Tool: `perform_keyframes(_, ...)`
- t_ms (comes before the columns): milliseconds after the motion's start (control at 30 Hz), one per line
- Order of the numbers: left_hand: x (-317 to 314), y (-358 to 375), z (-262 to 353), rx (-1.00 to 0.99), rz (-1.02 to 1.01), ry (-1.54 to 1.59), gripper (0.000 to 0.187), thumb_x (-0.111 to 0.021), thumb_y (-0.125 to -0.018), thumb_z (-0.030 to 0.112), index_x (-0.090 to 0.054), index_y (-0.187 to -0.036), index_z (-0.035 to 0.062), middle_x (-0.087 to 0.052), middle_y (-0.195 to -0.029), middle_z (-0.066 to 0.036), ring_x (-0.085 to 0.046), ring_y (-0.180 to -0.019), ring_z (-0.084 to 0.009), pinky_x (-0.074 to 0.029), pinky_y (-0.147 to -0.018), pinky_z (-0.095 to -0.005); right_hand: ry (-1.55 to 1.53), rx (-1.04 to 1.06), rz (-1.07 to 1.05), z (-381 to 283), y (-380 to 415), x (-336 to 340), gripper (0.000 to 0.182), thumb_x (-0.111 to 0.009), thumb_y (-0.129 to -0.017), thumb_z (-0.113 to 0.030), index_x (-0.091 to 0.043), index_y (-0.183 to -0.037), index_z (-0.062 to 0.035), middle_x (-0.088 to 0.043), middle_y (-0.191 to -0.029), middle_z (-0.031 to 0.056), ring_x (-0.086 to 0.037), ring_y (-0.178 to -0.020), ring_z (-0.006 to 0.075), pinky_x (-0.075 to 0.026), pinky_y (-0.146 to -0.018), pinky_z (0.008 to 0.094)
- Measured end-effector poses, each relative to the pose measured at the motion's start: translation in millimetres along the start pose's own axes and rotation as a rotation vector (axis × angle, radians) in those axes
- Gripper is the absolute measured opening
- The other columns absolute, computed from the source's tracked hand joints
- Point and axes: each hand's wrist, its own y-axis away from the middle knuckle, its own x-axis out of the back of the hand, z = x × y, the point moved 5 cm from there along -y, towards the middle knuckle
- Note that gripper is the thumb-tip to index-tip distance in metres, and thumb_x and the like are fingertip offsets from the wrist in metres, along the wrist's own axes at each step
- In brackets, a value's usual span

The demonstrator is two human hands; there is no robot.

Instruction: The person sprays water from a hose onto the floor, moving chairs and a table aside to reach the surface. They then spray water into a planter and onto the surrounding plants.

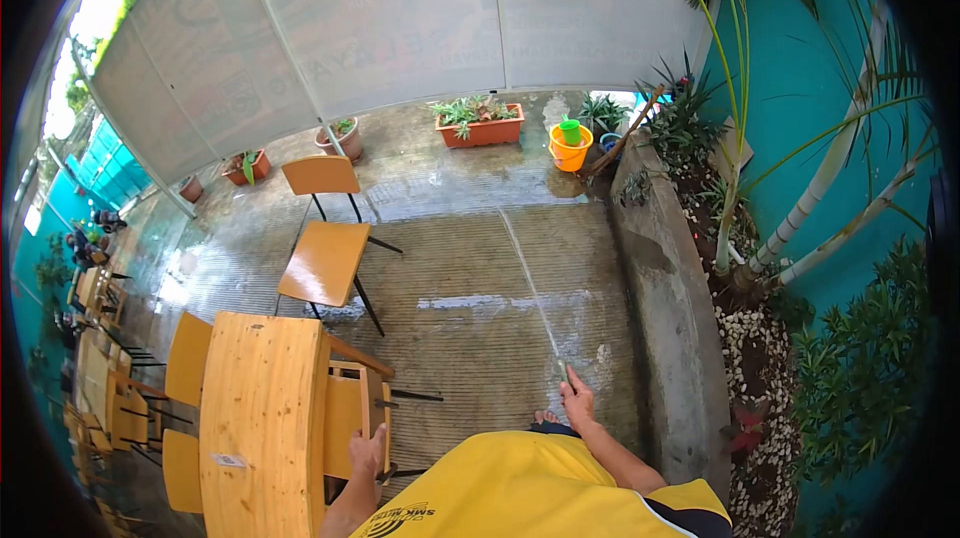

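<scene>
On the wet patio floor [470, 268], a person in a yellow shirt is spraying water from a hose nozzle [566, 374], and the thin jet [530, 278] is running away toward the orange bucket [569, 149] near the far wall. Much of the concrete is already shining wet, with pale foamy patches near the jet; the strip beside the raised planter curb [660, 268] and the ground under the furniture are looking less rinsed, so the washing is judged partly done. The right hand [577, 404] is clenching around the nozzle, arm extending forward and low. The left hand [366, 452] is grasping the back of a wooden chair [358, 408] tucked against the desk [262, 418], arm bending close to the body.
</scene>
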Motion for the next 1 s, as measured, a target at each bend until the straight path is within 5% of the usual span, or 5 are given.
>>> perform_keyframes(1000,5.2,8.5,14.0,0.009,0.038,-0.037,0.061,-0.075,-0.083,0.036,-0.058,-0.123,-0.0062,-0.066,-0.117,-0.023,-0.062,-0.110,-0.0371,-0.047,-0.095,-0.0394,-0.199,0.079,-0.032,-60.9,10.1,-13.8,0.051,-0.060,-0.095,-0.005,-0.051,-0.144,-0.0155,-0.052,-0.076,-0.0045,-0.042,-0.063,0.0067,-0.042,-0.059,0.0234)
